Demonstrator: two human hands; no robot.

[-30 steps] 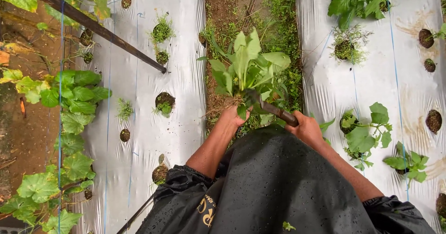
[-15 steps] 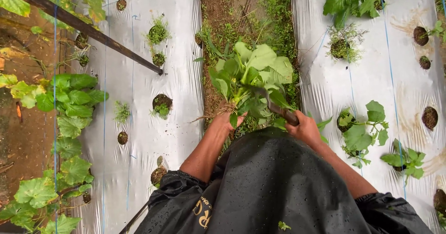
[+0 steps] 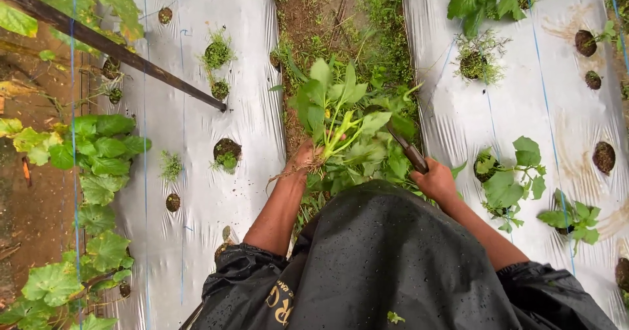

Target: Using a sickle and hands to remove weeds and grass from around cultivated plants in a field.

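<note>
Obs.: a bunch of leafy green plants (image 3: 341,117) stands upright over the weedy dirt furrow (image 3: 327,16) between two beds, roots and soil-caked stems gathered at the bottom. The left hand (image 3: 306,154) has its grip closed tight round that stem base, leaves fanning up and away from the wrist; held low like this, the tops are kept together and the pale roots hang clear beside the thumb. The right hand (image 3: 436,181) is closed round the dark handle of a knife (image 3: 407,149), blade angled up-left into the foliage toward the stems, its tip hidden by leaves, so whether it touches the stems cannot be told. Both forearms emerge from a wet black rain cape (image 3: 386,264), beaded with drops. Outward: silver plastic mulch (image 3: 196,186) covers the beds on either side, punched with planting holes, some bare soil, some with seedlings. A small broad-leaved plant (image 3: 514,173) sits just right of the knife hand. A dark pole (image 3: 111,45) slants across the left bed; cucumber-like vines (image 3: 92,166) line its outer edge.
</note>
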